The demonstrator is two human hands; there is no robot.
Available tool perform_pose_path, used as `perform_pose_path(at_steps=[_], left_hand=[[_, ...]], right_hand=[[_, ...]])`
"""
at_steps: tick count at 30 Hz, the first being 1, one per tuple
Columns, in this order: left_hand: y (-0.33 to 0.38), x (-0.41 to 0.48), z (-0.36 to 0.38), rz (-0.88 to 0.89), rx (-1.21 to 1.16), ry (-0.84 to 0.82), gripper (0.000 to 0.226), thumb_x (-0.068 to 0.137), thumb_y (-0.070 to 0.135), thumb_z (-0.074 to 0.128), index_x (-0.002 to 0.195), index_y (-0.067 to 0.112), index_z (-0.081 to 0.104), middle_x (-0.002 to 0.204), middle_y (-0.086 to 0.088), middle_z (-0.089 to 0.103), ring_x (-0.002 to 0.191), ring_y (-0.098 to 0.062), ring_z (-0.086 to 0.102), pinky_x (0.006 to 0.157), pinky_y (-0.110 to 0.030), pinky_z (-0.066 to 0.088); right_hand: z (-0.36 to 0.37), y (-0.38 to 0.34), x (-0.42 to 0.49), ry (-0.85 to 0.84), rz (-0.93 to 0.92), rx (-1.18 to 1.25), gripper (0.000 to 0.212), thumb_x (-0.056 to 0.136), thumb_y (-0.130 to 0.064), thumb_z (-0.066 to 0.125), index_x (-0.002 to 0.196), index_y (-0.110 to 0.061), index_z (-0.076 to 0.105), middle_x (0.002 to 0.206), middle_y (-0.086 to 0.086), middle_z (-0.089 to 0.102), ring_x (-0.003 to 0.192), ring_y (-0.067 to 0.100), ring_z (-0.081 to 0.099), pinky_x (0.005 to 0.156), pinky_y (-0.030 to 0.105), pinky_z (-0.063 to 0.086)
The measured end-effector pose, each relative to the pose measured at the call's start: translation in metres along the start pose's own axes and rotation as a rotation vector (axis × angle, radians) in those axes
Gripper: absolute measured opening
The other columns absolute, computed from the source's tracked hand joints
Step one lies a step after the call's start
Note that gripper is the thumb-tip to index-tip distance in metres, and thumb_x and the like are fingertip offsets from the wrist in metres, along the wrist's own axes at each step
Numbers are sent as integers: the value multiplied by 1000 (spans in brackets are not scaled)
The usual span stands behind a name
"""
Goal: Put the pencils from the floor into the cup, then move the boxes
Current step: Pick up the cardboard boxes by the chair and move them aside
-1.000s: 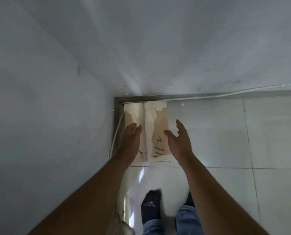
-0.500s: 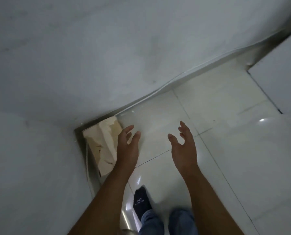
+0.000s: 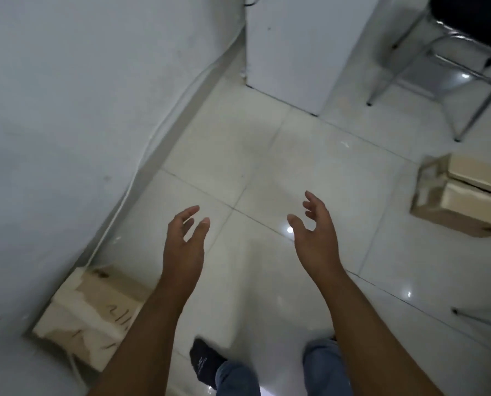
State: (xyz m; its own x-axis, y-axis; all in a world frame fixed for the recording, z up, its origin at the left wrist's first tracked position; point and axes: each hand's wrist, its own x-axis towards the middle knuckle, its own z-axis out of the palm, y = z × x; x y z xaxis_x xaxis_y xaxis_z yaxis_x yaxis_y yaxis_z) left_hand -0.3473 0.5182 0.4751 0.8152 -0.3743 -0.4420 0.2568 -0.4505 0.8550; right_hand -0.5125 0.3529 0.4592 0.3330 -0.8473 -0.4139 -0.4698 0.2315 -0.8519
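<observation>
Head view: left hand (image 3: pixel 184 242) and right hand (image 3: pixel 316 237) are hovering released over bare floor tiles (image 3: pixel 267 172), one box (image 3: pixel 95 312) sitting behind-left against the wall (image 3: pixel 81 110), another box (image 3: pixel 464 195) lying far right.

I read this as a plain back room or small office, can't narrow it further. Evidence: glossy white floor tiles (image 3: pixel 267 172), bare white wall (image 3: pixel 81 95) with a loose cable (image 3: pixel 152 155) run along its base, white cabinet or appliance (image 3: pixel 295 47) against the wall, and a steel-tube chair (image 3: pixel 472 12) with a black seat. A torn cardboard box (image 3: pixel 95 310) sits in the corner and a second cardboard box (image 3: pixel 461 201) out on the tiles.
</observation>
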Motion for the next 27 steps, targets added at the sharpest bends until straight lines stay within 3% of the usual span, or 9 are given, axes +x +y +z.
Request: perform_pose_path(at_steps=[4,9,14,16,19,23,27], left_hand=[[24,-15,87,25,29,-102,25,100,33,66,123,44,64,139,9,60,132,2,51,84,-14,41],[58,-42,218,73,90,-267,28,100,33,66,126,43,63,139,18,58,132,6,50,87,-13,40],[88,-74,326,61,139,-384,28,100,33,66,126,41,63,138,19,57,132,5,49,78,-7,43],[97,-85,365,61,164,-412,28,100,33,66,127,40,63,138,20,57,133,3,49,82,-10,41],[105,-95,415,68,199,-468,28,100,34,66,126,41,62,138,20,57,132,3,49,85,-12,41],[113,-102,476,82,243,-552,28,99,35,67,125,43,62,138,23,56,133,3,49,90,-17,44],[117,-97,527,110,326,-628,29,99,37,67,127,42,61,138,23,55,133,1,49,105,-33,49]], right_hand=[[-87,24,26,123,53,50,55,100,-26,71,148,-43,50,140,-16,57,131,5,52,92,19,42],[-204,56,56,278,115,99,54,98,-24,72,147,-39,52,139,-12,58,129,8,54,95,26,46],[-304,80,75,344,195,129,52,100,-24,71,146,-39,52,140,-10,57,131,10,53,101,30,47],[-340,87,85,368,222,143,51,100,-24,71,145,-41,52,139,-11,58,131,10,53,102,30,49],[-386,95,102,401,245,162,50,100,-24,70,145,-39,52,140,-9,57,131,11,53,90,20,44],[-440,106,130,463,287,179,50,101,-24,70,146,-36,52,139,-9,58,130,12,54,93,26,43],[-473,121,160,526,316,202,50,100,-24,71,146,-34,53,137,-8,59,128,14,55,95,29,45]])
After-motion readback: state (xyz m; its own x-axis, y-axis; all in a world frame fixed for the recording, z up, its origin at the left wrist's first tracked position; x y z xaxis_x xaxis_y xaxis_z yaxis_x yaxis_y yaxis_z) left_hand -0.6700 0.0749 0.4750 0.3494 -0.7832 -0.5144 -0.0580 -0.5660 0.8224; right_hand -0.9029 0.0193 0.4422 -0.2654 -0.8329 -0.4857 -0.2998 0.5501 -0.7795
